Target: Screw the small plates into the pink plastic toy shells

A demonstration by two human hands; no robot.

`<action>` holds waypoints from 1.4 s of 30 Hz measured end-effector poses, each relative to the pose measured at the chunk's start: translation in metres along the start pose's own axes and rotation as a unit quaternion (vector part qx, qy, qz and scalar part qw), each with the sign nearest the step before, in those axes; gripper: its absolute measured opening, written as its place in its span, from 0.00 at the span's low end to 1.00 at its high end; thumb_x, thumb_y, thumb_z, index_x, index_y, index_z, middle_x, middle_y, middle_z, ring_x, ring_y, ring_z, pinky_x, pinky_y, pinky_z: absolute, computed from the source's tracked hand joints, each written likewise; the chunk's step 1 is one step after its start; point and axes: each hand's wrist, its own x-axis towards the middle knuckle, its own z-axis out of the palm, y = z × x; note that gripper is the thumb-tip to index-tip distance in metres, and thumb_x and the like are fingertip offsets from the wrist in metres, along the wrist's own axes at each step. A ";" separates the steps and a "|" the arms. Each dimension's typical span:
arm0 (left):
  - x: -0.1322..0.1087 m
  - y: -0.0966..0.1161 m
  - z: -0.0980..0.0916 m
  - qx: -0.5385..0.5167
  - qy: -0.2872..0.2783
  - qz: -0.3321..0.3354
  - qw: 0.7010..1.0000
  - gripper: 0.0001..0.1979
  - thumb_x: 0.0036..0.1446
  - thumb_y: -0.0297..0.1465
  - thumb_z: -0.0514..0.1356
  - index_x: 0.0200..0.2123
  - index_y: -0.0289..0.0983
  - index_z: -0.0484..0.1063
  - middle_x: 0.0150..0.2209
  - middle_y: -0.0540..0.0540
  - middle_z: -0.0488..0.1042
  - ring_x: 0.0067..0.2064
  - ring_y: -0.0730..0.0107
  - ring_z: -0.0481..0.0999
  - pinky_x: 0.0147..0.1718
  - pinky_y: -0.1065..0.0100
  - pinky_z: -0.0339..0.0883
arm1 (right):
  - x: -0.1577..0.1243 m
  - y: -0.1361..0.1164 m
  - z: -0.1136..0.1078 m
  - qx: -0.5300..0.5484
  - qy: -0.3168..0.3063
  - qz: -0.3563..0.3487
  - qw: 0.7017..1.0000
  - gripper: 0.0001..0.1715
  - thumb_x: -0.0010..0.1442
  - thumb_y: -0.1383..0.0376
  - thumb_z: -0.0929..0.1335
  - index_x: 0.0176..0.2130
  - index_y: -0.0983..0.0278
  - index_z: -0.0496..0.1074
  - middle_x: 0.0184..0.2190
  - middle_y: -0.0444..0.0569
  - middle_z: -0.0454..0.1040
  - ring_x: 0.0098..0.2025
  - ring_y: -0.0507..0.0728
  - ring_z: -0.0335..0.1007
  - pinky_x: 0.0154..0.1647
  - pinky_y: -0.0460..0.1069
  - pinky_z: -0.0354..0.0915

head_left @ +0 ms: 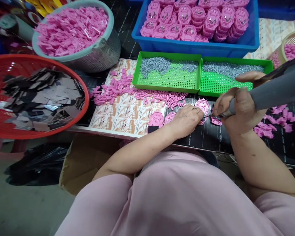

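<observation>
My right hand (pixel 243 114) is wrapped round a grey electric screwdriver (pixel 277 90), whose thin bit points left toward my left hand. My left hand (pixel 186 121), with a ring on one finger, reaches over the bench, fingertips pressed together beside the bit. What they pinch, if anything, is hidden. Beyond those fingertips lies a pink octagonal plastic plate (pixel 202 105). Another pink piece (pixel 216 121) shows partly below my right hand. Left of my left hand sit a pink plate (pixel 156 118) and a partly covered one (pixel 169 117).
Two green trays (pixel 167 88) hold small screws. Behind them stands a blue crate (pixel 194 47) of stacked pink plates. Loose pink parts (pixel 118 87) lie on the bench. A red basket (pixel 85 108) holds dark flat pieces; a grey-green basket (pixel 105 54) holds pink parts.
</observation>
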 end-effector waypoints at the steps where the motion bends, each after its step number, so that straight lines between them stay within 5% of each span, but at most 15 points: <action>1: 0.000 0.001 0.001 0.000 0.003 -0.002 1.000 0.07 0.61 0.24 0.54 0.41 0.32 0.70 0.39 0.42 0.76 0.47 0.61 0.73 0.49 0.62 0.63 | -0.001 0.003 -0.001 0.006 -0.015 -0.006 1.000 0.09 0.56 0.55 0.70 0.37 0.53 0.69 0.13 0.36 0.57 0.11 0.52 0.54 0.11 0.50 0.54; 7: 0.000 0.001 0.006 -0.019 -0.001 -0.015 1.000 0.06 0.61 0.24 0.55 0.40 0.32 0.71 0.40 0.43 0.76 0.47 0.62 0.73 0.49 0.63 0.64 | 0.000 0.011 -0.005 0.008 -0.081 -0.010 0.997 0.14 0.55 0.53 0.70 0.42 0.49 0.70 0.14 0.37 0.58 0.12 0.52 0.56 0.12 0.49 0.54; 12: 0.001 -0.001 0.003 -0.045 0.001 -0.022 0.999 0.04 0.61 0.27 0.58 0.38 0.33 0.73 0.41 0.43 0.77 0.48 0.62 0.74 0.50 0.62 0.65 | 0.006 -0.010 -0.003 0.034 -0.058 0.000 0.998 0.20 0.52 0.50 0.71 0.44 0.47 0.68 0.16 0.36 0.61 0.12 0.53 0.56 0.11 0.51 0.55; 17: -0.004 0.000 -0.002 -0.122 0.094 -0.032 0.988 0.02 0.59 0.29 0.62 0.35 0.37 0.75 0.51 0.45 0.74 0.53 0.64 0.72 0.51 0.61 0.64 | 0.005 -0.026 -0.001 0.057 -0.037 -0.002 0.998 0.14 0.53 0.52 0.70 0.40 0.50 0.70 0.13 0.35 0.61 0.10 0.53 0.55 0.09 0.51 0.55; 26: -0.012 0.006 -0.002 -0.114 0.165 -0.034 0.979 0.06 0.60 0.32 0.62 0.31 0.35 0.74 0.46 0.44 0.77 0.51 0.65 0.72 0.53 0.62 0.62 | 0.004 -0.033 0.003 0.079 -0.049 -0.022 0.995 0.15 0.54 0.53 0.70 0.42 0.54 0.72 0.12 0.34 0.61 0.09 0.52 0.54 0.08 0.50 0.56; 29: -0.013 0.005 -0.004 -0.092 0.144 -0.037 0.985 0.08 0.60 0.34 0.62 0.39 0.35 0.74 0.51 0.42 0.74 0.55 0.63 0.71 0.56 0.59 0.60 | 0.002 -0.027 0.006 0.041 -0.056 -0.022 0.997 0.15 0.54 0.52 0.70 0.42 0.50 0.71 0.13 0.34 0.61 0.10 0.53 0.55 0.10 0.51 0.56; 33: -0.012 0.001 -0.006 -0.044 0.054 -0.046 0.997 0.28 0.55 0.37 0.66 0.56 0.32 0.65 0.60 0.37 0.67 0.63 0.55 0.63 0.61 0.51 0.54 | 0.001 -0.011 0.008 0.002 -0.033 -0.015 0.999 0.15 0.54 0.51 0.70 0.42 0.48 0.69 0.14 0.35 0.59 0.11 0.52 0.52 0.12 0.51 0.56; 36: -0.010 -0.001 -0.004 -0.020 0.005 -0.052 0.998 0.26 0.57 0.38 0.64 0.56 0.33 0.66 0.59 0.37 0.67 0.63 0.56 0.63 0.62 0.49 0.51 | 0.001 -0.003 0.009 -0.001 -0.019 -0.008 1.000 0.16 0.53 0.50 0.70 0.42 0.49 0.68 0.15 0.36 0.58 0.11 0.52 0.51 0.13 0.51 0.55; 42: -0.010 0.000 -0.002 0.000 0.005 -0.051 0.999 0.22 0.59 0.39 0.63 0.52 0.34 0.69 0.60 0.40 0.68 0.63 0.57 0.64 0.63 0.49 0.49 | 0.002 0.002 0.009 0.019 -0.022 -0.003 1.000 0.15 0.53 0.53 0.71 0.41 0.50 0.70 0.14 0.36 0.59 0.11 0.52 0.53 0.11 0.51 0.54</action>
